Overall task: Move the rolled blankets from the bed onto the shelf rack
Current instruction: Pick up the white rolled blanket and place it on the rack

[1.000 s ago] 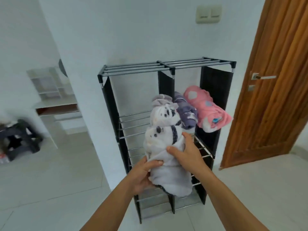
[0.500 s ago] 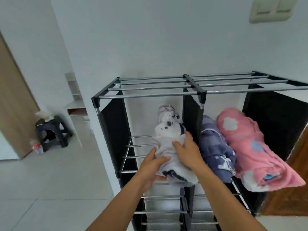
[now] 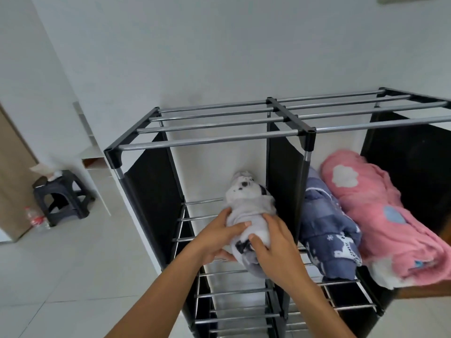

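A white rolled blanket with dark spots lies lengthwise on the bars of the left compartment of the black metal shelf rack. Its far end touches the wall and its right side rests against the black centre divider. My left hand grips its left side and underside near the front end. My right hand presses on top of the near end. In the right compartment lie a blue rolled blanket and a pink rolled blanket, side by side.
The rack stands against a white wall. A black plastic stool with a plastic bottle beside it stands on the tiled floor at the left. Lower shelf bars lie under my forearms.
I have stepped closer to the rack. Both hands have carried the white blanket from in front of the rack into the left compartment and lowered it onto the bars.
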### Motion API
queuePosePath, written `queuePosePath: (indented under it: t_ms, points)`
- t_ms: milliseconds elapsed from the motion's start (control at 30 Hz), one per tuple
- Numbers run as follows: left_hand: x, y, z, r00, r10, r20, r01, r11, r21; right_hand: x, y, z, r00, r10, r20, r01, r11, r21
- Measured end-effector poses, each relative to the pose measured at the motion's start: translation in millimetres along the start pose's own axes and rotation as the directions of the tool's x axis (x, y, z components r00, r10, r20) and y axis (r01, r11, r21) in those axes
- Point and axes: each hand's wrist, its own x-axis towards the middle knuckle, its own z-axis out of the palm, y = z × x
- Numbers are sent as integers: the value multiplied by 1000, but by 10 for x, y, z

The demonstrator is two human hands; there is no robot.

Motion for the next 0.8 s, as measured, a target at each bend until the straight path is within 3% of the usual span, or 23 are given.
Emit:
queuePosePath:
  t_ms: [300, 433, 633, 800]
  points:
    - [142, 221, 199, 989, 147, -18, -146, 987, 67, 126, 12, 42, 973, 106, -206, -82, 989, 120]
    - [204, 65, 198, 967, 255, -30, -235, 925, 299, 124, 26, 160, 973, 131, -191, -124, 991, 49]
    - [327, -83, 148, 940, 341, 32, -323, 850, 416, 64, -9, 120, 977, 129, -172, -133, 991, -10]
    - [117, -387, 256, 850, 525, -38, -404, 697, 593, -335, 35, -48, 981, 146, -129, -160, 982, -105]
